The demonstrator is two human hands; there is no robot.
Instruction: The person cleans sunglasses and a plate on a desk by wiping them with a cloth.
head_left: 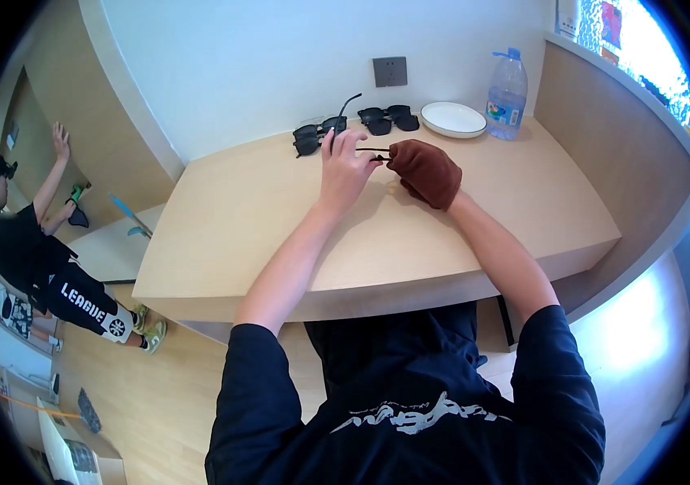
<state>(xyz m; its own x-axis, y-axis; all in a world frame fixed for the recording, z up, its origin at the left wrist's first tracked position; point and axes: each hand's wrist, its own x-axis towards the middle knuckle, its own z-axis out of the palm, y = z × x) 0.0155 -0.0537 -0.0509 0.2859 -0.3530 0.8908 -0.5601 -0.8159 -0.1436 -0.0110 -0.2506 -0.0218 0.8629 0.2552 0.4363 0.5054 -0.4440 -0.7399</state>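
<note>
My left hand point(345, 172) pinches a pair of dark-framed glasses point(374, 150) above the desk. One thin temple arm sticks up past my fingers; the other runs toward the cloth. A brown cloth point(428, 168) covers most of my right hand point(452, 199), which grips the front end of the glasses through it. The lenses are hidden by the cloth and my fingers. Just beyond my left hand lie dark sunglasses point(308, 145), with more dark sunglasses point(379, 127) to their right, against the wall.
A white plate point(453, 119) and a large clear bottle point(507, 97) stand at the back right of the wooden desk point(240, 234). A wall socket point(390, 72) sits above. A side panel point(596, 121) bounds the right. At left, a person point(25, 242) reaches toward a wooden panel.
</note>
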